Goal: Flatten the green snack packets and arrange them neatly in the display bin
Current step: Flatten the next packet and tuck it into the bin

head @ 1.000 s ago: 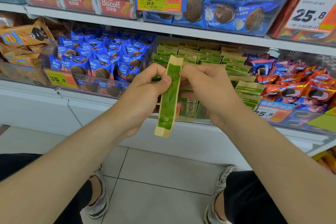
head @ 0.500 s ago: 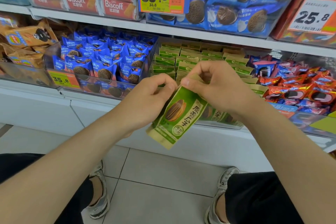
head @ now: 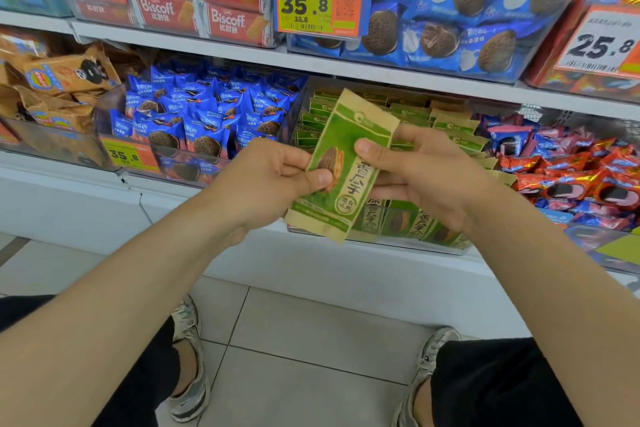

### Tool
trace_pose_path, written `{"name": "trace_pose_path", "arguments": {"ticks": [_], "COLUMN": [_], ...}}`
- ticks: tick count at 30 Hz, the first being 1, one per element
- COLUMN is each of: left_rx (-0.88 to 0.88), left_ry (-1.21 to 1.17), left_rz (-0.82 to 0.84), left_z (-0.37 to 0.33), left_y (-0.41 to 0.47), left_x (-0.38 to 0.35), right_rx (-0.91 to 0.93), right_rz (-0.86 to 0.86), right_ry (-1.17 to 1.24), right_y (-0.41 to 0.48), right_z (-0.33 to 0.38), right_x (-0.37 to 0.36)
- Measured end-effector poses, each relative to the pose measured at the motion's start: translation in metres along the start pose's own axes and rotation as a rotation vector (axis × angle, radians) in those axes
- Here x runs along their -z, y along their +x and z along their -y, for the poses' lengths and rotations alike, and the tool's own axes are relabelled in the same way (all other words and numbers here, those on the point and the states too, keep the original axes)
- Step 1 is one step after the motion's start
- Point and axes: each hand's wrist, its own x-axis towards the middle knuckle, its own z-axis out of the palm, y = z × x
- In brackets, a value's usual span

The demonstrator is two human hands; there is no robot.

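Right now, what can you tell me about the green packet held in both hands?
The green packet is a paper-like wrapper, green with tan ends, a seed picture and a band of characters. It is held tilted, top leaning right, printed face toward the camera, in front of the display bin. The left hand pinches its left edge, the right hand its right edge.

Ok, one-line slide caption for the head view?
Left hand and right hand hold a green snack packet in front of the display bin.
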Motion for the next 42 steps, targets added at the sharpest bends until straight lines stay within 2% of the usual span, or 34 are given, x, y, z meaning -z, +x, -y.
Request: {"name": "trace_pose_path", "arguments": {"ticks": [2, 5, 7, 10, 12, 16, 23, 29, 31, 34, 37, 39, 42], "left_rx": [-0.052, -0.095, -0.097, -0.195, -0.225, -0.210, 0.025, 0.082, 0.081, 0.053, 0.045, 0.036, 0.004], "left_ry": [0.042, 0.031, 0.060, 0.427, 0.582, 0.696, 0.815, 0.867, 0.879, 0.894, 0.893, 0.898, 0.896], "left_rz": [-0.044, -0.088, -0.196, -0.364, -0.268, -0.006, 0.105, 0.115, 0.115, 0.108, 0.104, 0.087, 0.041], "left_z": [-0.004, -0.015, -0.015, -0.002, 0.009, 0.019, 0.024, 0.024, 0.025, 0.027, 0.030, 0.031, 0.033], "left_y": [0.002, 0.009, 0.021, 0.048, 0.063, 0.082, 0.086, 0.088, 0.091, 0.096, 0.100, 0.103, 0.105], "left_x": [0.002, 0.004, 0.012, 0.033, 0.044, 0.048, 0.052, 0.054, 0.055, 0.054, 0.051, 0.051, 0.048], "right_rx": [0.033, 0.203, 0.329, 0.470, 0.522, 0.568, 0.635, 0.621, 0.591, 0.558, 0.582, 0.620, 0.513], "right_rz": [0.005, -0.170, -0.303, -0.460, -0.506, -0.492, -0.491, -0.282, -0.218, -0.249, -0.306, -0.255, -0.176], "right_ry": [0.082, 0.105, 0.098, -0.011, -0.113, -0.204, -0.335, -0.549, -0.717, -0.984, -0.994, -1.030, -1.159], "right_y": [0.002, 0.009, 0.014, 0.024, 0.033, 0.054, 0.069, 0.071, 0.075, 0.085, 0.092, 0.096, 0.104], "right_z": [-0.001, 0.002, 0.005, 0.008, 0.007, -0.003, -0.013, -0.012, -0.015, -0.018, -0.014, -0.016, -0.016], "right_x": [-0.002, -0.006, -0.008, -0.006, -0.005, -0.007, -0.015, -0.007, -0.008, -0.014, -0.023, -0.028, -0.032]}}
